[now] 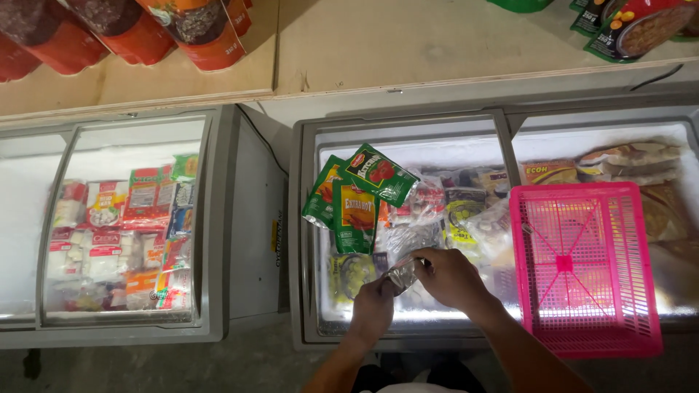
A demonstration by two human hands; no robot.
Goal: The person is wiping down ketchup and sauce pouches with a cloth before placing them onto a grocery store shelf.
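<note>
Both my hands meet over the open chest freezer (306, 240) in front of me. My left hand (373, 309) and my right hand (451, 275) together pinch a small clear plastic packet (402, 274) just above the frozen goods. Right behind the packet lie several green sauce pouches (357, 196) stacked on clear bags of frozen food (415, 233). What the packet holds is too small to tell.
A pink plastic basket (582, 266) rests over the freezer's right half. A second freezer (124, 225) with a shut glass lid stands at the left, full of packaged food. Above, a wooden shelf (349, 51) carries red bags (109, 29) and green packs (633, 25).
</note>
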